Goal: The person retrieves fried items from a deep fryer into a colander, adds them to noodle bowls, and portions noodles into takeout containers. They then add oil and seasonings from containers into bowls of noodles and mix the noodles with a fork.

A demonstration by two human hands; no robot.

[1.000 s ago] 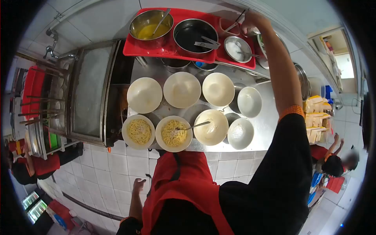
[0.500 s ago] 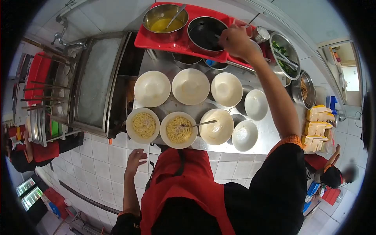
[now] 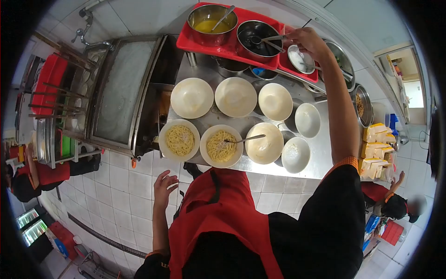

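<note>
My right hand (image 3: 305,41) is closed around the handle of a small ladle (image 3: 275,38). The ladle's cup is over or in a steel pot of dark liquid (image 3: 268,59); a second handle shows beside it. My left hand (image 3: 165,185) hangs free below the counter edge, fingers apart and holding nothing. On the counter, two white bowls hold noodles: the left noodle bowl (image 3: 180,140) and the right noodle bowl (image 3: 220,145), which has a spoon or fork (image 3: 246,139) leaning toward a third white bowl (image 3: 266,151). Behind them stand several more white bowls (image 3: 191,98).
A red tray (image 3: 186,44) carries the dark pot and a steel pot of yellow liquid (image 3: 212,39). Right of it are a dish of white powder (image 3: 299,59) and a steel bowl of greens (image 3: 346,65). Yellow packets (image 3: 376,151) stand at right. People (image 3: 35,174) are at both sides.
My right hand has moved right, and the ladle's cup and handle now show. The powder dish has come into view. The whole view has shifted a little; my left hand stays low.
</note>
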